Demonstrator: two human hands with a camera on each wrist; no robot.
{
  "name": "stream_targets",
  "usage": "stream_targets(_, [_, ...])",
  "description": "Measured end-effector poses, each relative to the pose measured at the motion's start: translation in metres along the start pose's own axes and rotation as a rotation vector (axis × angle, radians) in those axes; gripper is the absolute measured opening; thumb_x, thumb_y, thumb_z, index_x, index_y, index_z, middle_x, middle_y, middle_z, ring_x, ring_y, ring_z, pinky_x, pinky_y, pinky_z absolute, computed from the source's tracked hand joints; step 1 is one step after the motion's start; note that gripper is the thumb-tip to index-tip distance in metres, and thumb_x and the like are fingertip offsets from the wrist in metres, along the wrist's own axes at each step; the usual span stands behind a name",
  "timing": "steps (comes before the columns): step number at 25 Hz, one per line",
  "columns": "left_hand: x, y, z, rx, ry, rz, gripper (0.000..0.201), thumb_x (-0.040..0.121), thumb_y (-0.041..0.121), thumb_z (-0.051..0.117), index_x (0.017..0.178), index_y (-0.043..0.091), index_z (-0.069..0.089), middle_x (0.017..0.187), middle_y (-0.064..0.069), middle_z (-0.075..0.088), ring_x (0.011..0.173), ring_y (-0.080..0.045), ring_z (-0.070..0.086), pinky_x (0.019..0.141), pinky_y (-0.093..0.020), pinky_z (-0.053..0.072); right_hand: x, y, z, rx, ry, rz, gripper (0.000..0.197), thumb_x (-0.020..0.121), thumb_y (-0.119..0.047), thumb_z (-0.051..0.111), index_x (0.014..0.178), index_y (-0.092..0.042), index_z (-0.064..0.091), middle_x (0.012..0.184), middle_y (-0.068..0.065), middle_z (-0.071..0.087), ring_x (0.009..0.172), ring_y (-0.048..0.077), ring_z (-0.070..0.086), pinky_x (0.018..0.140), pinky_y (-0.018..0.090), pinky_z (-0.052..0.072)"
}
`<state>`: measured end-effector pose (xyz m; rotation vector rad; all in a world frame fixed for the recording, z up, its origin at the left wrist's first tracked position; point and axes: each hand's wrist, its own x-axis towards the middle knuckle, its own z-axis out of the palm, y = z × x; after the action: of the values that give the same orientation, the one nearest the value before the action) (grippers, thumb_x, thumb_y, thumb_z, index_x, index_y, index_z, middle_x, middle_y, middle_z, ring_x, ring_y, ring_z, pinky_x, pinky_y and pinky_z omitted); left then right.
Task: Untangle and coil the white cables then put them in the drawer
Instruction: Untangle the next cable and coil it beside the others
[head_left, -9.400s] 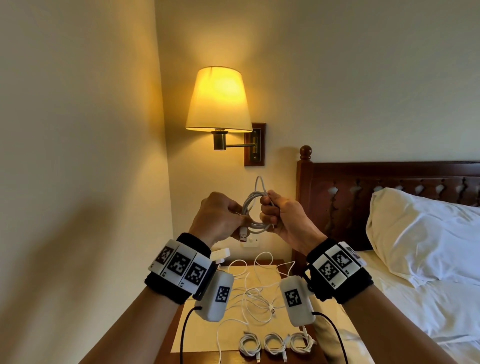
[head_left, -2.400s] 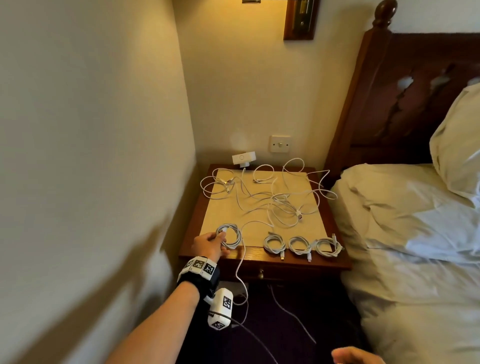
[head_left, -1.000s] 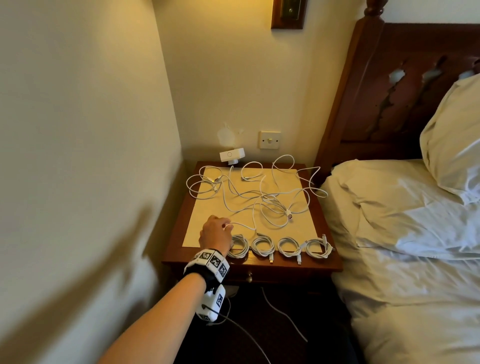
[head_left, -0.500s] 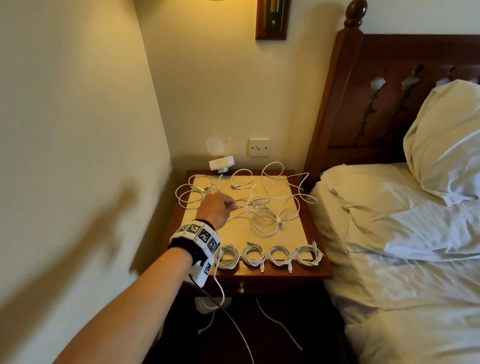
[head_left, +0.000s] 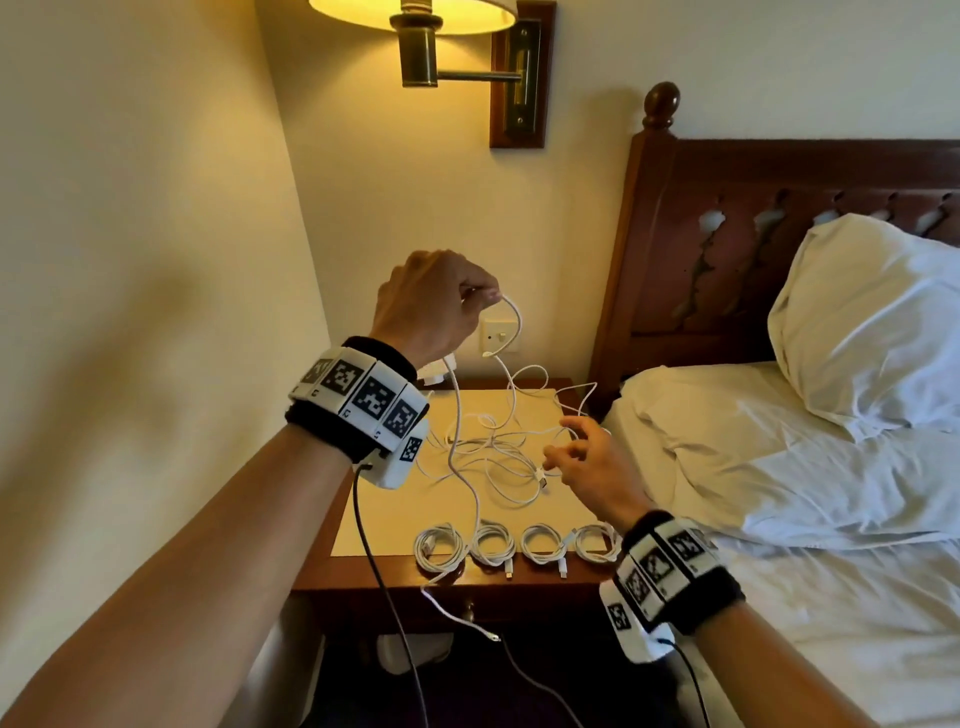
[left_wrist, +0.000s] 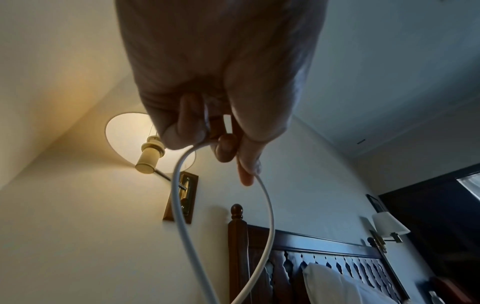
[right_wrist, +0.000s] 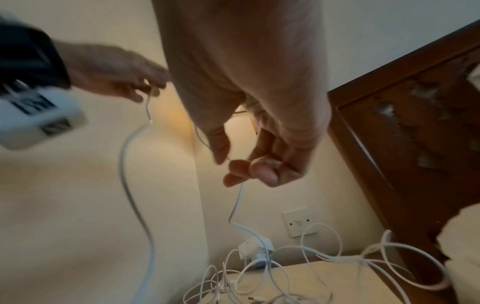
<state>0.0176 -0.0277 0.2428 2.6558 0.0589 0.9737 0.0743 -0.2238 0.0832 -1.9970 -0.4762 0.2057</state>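
My left hand (head_left: 441, 301) is raised above the nightstand (head_left: 363, 577) and pinches a loop of white cable (head_left: 511, 317) between thumb and fingers (left_wrist: 226, 148). Both strands (left_wrist: 267, 216) hang down to the loose tangle (head_left: 493, 452) on the cream top. My right hand (head_left: 582, 452) hovers low at the tangle's right side. Its thumb and curled fingers (right_wrist: 259, 170) close on a thin strand (right_wrist: 237, 197). Several coiled cables (head_left: 493, 543) lie in a row along the front edge. The drawer (head_left: 470, 613) below them is closed. One cable end (head_left: 457, 618) dangles over its front.
A lit wall lamp (head_left: 441, 31) hangs above the nightstand. A wall switch (head_left: 501, 335) and a small white device (right_wrist: 255, 246) sit at the back. The wooden headboard (head_left: 727, 208), the bed (head_left: 779, 467) and a pillow (head_left: 872, 322) lie to the right. A wall closes the left side.
My left hand set a coil beside the others, reached into the tangle and has now lifted a cable up. My right hand has come into view at the tangle.
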Motion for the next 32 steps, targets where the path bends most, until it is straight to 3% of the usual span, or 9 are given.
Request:
stream_targets(3, [0.002, 0.001, -0.010, 0.010, 0.010, 0.018, 0.016, 0.091, 0.034, 0.063, 0.100, 0.027, 0.075, 0.077, 0.011, 0.052, 0.079, -0.013, 0.052, 0.072, -0.028, 0.036, 0.057, -0.033, 0.024, 0.012, -0.128, -0.007, 0.087, 0.089, -0.029, 0.070, 0.154, -0.019, 0.013, 0.083, 0.007, 0.074, 0.064, 0.009, 0.064, 0.071, 0.031, 0.057])
stream_targets(6, [-0.002, 0.000, -0.018, 0.009, -0.001, 0.013, 0.016, 0.090, 0.033, 0.065, 0.100, 0.026, 0.075, 0.078, 0.010, 0.056, 0.083, -0.016, 0.058, 0.074, -0.029, 0.042, 0.097, -0.048, 0.048, 0.127, -0.184, 0.162, 0.038, 0.099, -0.021, 0.053, 0.134, -0.006, 0.048, 0.085, 0.015, 0.069, 0.059, 0.017, 0.060, 0.051, 0.026, 0.050])
stream_targets(9, [-0.011, -0.009, -0.029, -0.036, -0.060, -0.087, 0.014, 0.087, 0.034, 0.068, 0.095, 0.027, 0.077, 0.091, 0.009, 0.071, 0.093, -0.015, 0.063, 0.082, -0.032, 0.049, 0.128, -0.052, 0.058, 0.171, -0.165, 0.168, 0.009, 0.099, -0.011, 0.052, 0.100, -0.006, 0.059, 0.096, 0.015, 0.063, 0.070, 0.019, 0.059, 0.059, 0.029, 0.053])
stream_targets(14, [-0.023, -0.028, -0.046, -0.029, -0.097, -0.196, 0.015, 0.083, 0.035, 0.071, 0.092, 0.026, 0.078, 0.098, 0.007, 0.075, 0.096, -0.014, 0.065, 0.087, -0.037, 0.052, 0.157, -0.098, 0.036, 0.026, -0.061, -0.217, 0.038, 0.091, 0.012, 0.046, 0.121, -0.005, 0.060, 0.128, 0.011, 0.062, 0.121, 0.021, 0.056, 0.103, 0.031, 0.044])
stream_targets(18, [-0.019, -0.035, -0.068, -0.052, 0.023, -0.212, 0.017, 0.083, 0.037, 0.069, 0.092, 0.026, 0.078, 0.096, 0.006, 0.075, 0.096, -0.016, 0.066, 0.088, -0.039, 0.054, 0.151, -0.150, 0.003, 0.074, -0.095, -0.390, 0.055, 0.085, 0.020, 0.041, 0.126, -0.013, 0.055, 0.135, 0.001, 0.056, 0.130, 0.009, 0.045, 0.110, 0.028, 0.034])
stream_targets(23, [-0.009, -0.013, -0.128, -0.118, 0.269, -0.177, 0.018, 0.082, 0.038, 0.066, 0.085, 0.024, 0.078, 0.080, 0.008, 0.073, 0.081, -0.012, 0.066, 0.081, -0.036, 0.054, 0.128, -0.215, -0.047, -0.021, 0.083, -0.604, 0.021, 0.095, -0.010, 0.058, 0.116, -0.009, 0.063, 0.106, 0.001, 0.070, 0.100, 0.002, 0.064, 0.095, 0.019, 0.047])
stream_targets(27, [-0.006, 0.016, -0.190, -0.127, 0.257, -0.275, 0.028, 0.073, 0.041, 0.058, 0.059, 0.021, 0.073, 0.058, 0.008, 0.066, 0.069, -0.015, 0.062, 0.072, -0.034, 0.050, 0.089, -0.264, -0.083, -0.306, 0.269, -0.775, 0.021, 0.095, -0.026, 0.060, 0.102, -0.009, 0.071, 0.078, -0.006, 0.066, 0.069, -0.001, 0.058, 0.065, 0.008, 0.041])
stream_targets(29, [-0.006, 0.033, -0.209, -0.152, 0.198, -0.320, 0.035, 0.076, 0.046, 0.055, 0.065, 0.020, 0.076, 0.071, 0.006, 0.072, 0.082, -0.018, 0.064, 0.077, -0.034, 0.047, 0.067, -0.287, -0.094, -0.414, 0.259, -0.797, 0.024, 0.096, -0.029, 0.057, 0.104, -0.010, 0.069, 0.092, 0.003, 0.068, 0.081, 0.010, 0.060, 0.073, 0.020, 0.048])
stream_targets(32, [-0.001, 0.062, -0.207, -0.076, 0.113, -0.296, 0.050, 0.093, 0.053, 0.046, 0.115, 0.013, 0.068, 0.119, -0.006, 0.067, 0.113, -0.025, 0.057, 0.086, -0.030, 0.037, 0.031, -0.320, -0.095, -0.618, 0.287, -0.836, 0.026, 0.095, -0.038, 0.056, 0.103, -0.016, 0.068, 0.099, -0.002, 0.062, 0.097, 0.019, 0.058, 0.088, 0.044, 0.048])
